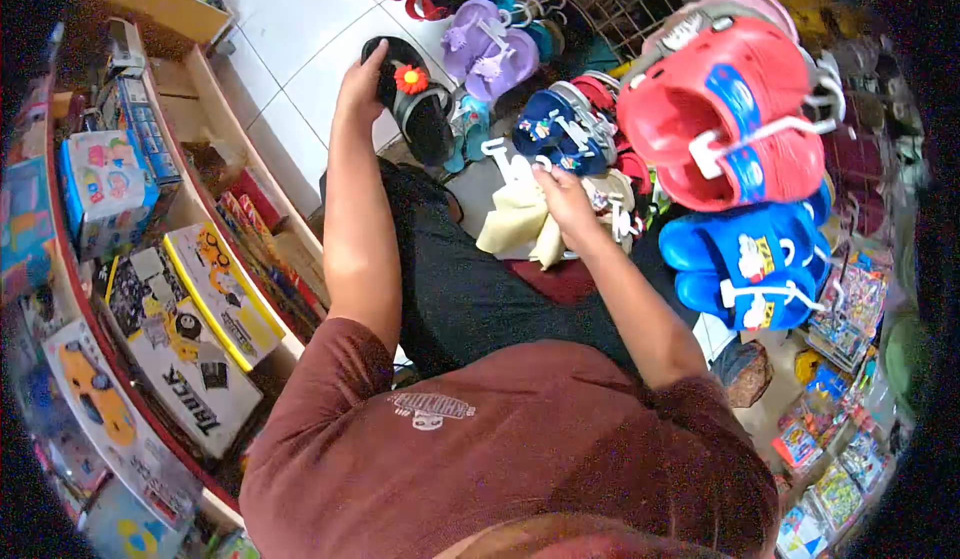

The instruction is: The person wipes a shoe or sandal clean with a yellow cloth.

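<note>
My left hand [362, 89] is closed on the edge of a black sandal [425, 129] with an orange flower on it, held out over the tiled floor. My right hand [572, 209] is closed, thumb and fingers pinching a white plastic shoe hanger [515, 167]. Pale cream footwear [518, 217] hangs beneath those fingers; its exact shape is partly hidden. Just beyond my right hand are navy blue clogs [550, 127] on white hangers. Purple sandals [490, 49] lie beyond the black sandal, with light blue footwear [468, 131] beside it.
Red clogs [740, 109] and blue sandals [745, 264] hang close on my right. A wooden shelf [255, 149] with boxed toys, including a truck box [185, 344], runs along my left. White floor tiles [300, 59] show ahead. Packaged small goods [840, 489] are at the lower right.
</note>
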